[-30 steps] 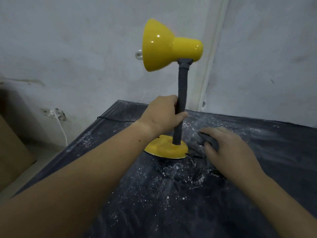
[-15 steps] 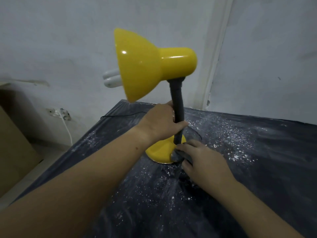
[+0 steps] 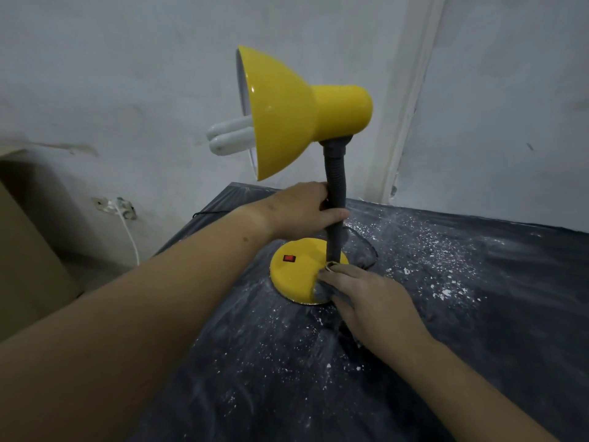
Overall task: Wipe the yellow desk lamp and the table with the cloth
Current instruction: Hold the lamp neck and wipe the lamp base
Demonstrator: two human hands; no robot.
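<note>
The yellow desk lamp (image 3: pixel 287 113) stands upright on the dark table (image 3: pixel 478 298), its shade facing left with a white bulb (image 3: pixel 229 138) sticking out. My left hand (image 3: pixel 302 208) grips the grey flexible neck (image 3: pixel 334 193) just above the round yellow base (image 3: pixel 296 275), which carries a red switch (image 3: pixel 289 258). My right hand (image 3: pixel 369 301) presses a grey cloth (image 3: pixel 320 290) onto the base's right front edge; most of the cloth is hidden under my fingers.
White powder and flakes (image 3: pixel 443 272) are scattered over the table top, thickest to the right of the lamp. The lamp's black cord (image 3: pixel 366 247) loops behind the base. A wall socket with a white cable (image 3: pixel 118 208) and a cardboard box (image 3: pixel 25 256) are at the left.
My right hand moved the cloth from the table right of the lamp onto the yellow base. The lamp has been turned, so the red switch now shows and the shade faces left.
</note>
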